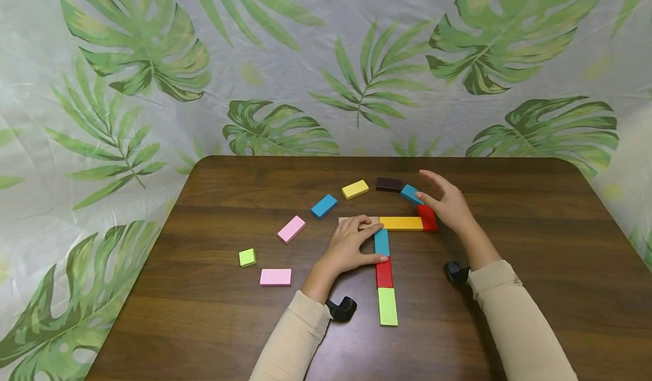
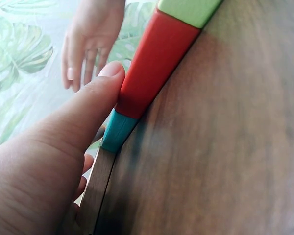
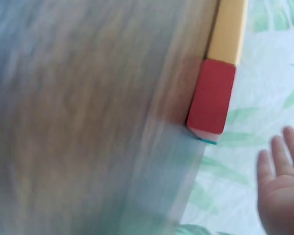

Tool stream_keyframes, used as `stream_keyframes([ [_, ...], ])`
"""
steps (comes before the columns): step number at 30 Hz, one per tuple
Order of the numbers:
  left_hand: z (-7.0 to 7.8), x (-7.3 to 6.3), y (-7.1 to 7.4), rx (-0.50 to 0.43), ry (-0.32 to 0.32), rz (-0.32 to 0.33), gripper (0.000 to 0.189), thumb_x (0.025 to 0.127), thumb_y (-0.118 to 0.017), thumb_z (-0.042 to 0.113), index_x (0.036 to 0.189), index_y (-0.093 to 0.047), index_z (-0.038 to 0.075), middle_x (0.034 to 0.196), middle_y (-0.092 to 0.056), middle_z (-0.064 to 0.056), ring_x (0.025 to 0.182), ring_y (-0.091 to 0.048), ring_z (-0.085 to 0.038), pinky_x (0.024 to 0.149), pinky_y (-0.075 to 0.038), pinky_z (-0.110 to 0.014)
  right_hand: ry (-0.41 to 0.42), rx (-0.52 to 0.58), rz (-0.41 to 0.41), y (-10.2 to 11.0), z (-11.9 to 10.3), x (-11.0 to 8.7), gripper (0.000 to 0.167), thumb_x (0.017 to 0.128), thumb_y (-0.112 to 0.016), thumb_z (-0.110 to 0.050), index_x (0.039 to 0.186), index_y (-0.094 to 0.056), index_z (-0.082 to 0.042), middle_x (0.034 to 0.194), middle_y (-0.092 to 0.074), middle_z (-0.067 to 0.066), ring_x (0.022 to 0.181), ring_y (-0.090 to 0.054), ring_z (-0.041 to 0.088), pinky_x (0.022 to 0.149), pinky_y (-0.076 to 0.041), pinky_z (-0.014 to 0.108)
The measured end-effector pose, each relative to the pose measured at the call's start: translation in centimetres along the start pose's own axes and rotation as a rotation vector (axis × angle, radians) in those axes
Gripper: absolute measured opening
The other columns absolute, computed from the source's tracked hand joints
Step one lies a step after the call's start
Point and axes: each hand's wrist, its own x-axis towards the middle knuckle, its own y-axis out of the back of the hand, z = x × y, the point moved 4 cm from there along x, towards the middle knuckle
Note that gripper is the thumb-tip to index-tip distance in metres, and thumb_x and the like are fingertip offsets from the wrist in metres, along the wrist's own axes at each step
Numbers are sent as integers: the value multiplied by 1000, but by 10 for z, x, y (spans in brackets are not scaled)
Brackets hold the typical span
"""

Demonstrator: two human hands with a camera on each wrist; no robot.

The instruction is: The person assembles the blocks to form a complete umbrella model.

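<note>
My left hand (image 1: 348, 245) lies over the corner of an L of flat blocks, fingers over a natural wood block (image 1: 374, 220) and partly hiding it. Its thumb rests along the red block (image 2: 157, 63), which sits between a blue block (image 1: 381, 243) and a light green block (image 1: 387, 306). Orange-yellow (image 1: 401, 223) and dark red (image 3: 213, 95) blocks continue the row rightward. My right hand (image 1: 450, 202) is held with fingers spread above the row's right end, its thumb tip overlapping a small blue block (image 1: 409, 193) behind the dark red one.
A loose arc of blocks curves leftward: dark brown (image 1: 389, 184), yellow (image 1: 355, 189), blue (image 1: 324, 206), pink (image 1: 291, 229), a small green one (image 1: 247, 257) and another pink (image 1: 275, 277). The brown wooden table (image 1: 204, 324) ends at a leaf-patterned cloth (image 1: 367, 86) behind.
</note>
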Motion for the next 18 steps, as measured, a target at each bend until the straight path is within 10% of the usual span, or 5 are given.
stream_keyframes([
  [18,-1,0,0,0,-5,10,72,73,-57,65,134,-43,30,128,-35,2,122,-26,-15,104,-14,-40,-84,46,-162,1,36,-14,57,84,-64,-14,133,-39,0,133,-39,23,124,-29,40,100,-21,51],
])
